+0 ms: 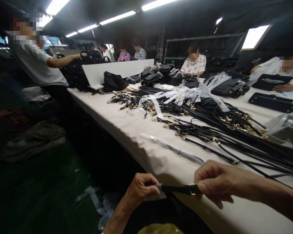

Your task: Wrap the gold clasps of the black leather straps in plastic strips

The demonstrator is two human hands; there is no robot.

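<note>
Between my two hands a black strap (175, 189) with a gold buckle is stretched level, just off the table's front edge. My left hand (142, 188) pinches its left end, where a piece of clear plastic wrap (161, 193) covers the strap. Thumb and fingers of my right hand (213, 182) close on the strap right beside the buckle. On the table just beyond lies a strap in a clear plastic sleeve (173, 149). Behind it spreads a large heap of black straps (210, 130) with gold clasps.
Clear plastic sleeves (185, 92) lie over the heap on the white-covered table (127, 130). Black bags (156, 73) are piled farther back, by a white partition (119, 71). A person (39, 58) stands at left; several others work across the table. Plastic scraps (95, 198) litter the green floor.
</note>
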